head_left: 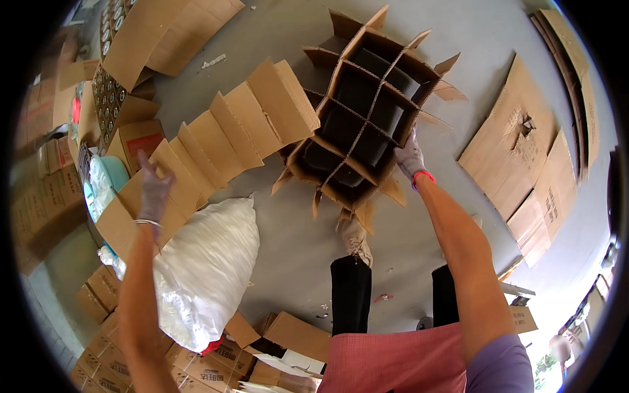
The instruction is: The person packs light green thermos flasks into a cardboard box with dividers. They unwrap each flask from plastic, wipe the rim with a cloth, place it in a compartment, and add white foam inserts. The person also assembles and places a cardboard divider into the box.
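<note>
Gloved in pale grey-purple, my right hand (409,157) grips the near right side of a brown cardboard divider grid (365,121). The grid is opened into square cells, with slotted ends sticking out all around, and the grey floor shows through several cells. My left hand (155,187), also gloved, is stretched out to the left with its fingers apart. It is over a long creased cardboard strip (223,134), whose far right end overlaps the grid's left edge. Whether the left palm touches the strip I cannot tell.
A full white plastic sack (209,262) stands below the strip. Flattened cardboard (517,137) lies on the floor at right. An open carton holding rows of cans (108,98) stands far left, near a teal tub (114,171). Stacked cartons (209,370) fill the lower left.
</note>
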`<state>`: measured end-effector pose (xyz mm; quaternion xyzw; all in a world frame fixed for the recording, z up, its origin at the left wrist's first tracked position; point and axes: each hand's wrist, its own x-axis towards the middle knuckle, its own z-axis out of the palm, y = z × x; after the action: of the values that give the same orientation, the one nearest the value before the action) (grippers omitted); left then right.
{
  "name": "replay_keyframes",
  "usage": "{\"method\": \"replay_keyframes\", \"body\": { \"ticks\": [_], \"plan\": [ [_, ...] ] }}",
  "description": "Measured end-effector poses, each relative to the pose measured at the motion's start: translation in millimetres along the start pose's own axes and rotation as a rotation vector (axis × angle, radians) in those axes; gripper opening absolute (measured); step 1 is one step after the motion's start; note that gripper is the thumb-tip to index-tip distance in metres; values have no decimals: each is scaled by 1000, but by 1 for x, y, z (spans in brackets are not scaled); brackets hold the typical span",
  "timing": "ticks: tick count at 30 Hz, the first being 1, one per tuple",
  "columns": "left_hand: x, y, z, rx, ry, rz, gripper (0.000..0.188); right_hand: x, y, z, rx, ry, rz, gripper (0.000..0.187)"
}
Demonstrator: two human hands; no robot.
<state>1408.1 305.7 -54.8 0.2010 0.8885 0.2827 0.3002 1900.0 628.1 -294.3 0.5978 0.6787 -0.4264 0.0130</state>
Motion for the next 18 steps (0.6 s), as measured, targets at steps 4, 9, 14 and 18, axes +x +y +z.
{"method": "replay_keyframes", "body": {
  "ticks": [4,9,14,18],
  "plan": [
    [-13,-46,88,38,-212,-279,97,-56,-14,-52,229,-334,10,83],
    [-66,8,236,674,-289,180,109,-116,38,-163,217,-534,76,80],
    [-154,74,350,471,-354,201,116,-181,99,-258,55,-629,12,78],
    [-196,157,409,720,-331,172,109,-236,85,-305,-33,-736,68,70]
  ]
}}
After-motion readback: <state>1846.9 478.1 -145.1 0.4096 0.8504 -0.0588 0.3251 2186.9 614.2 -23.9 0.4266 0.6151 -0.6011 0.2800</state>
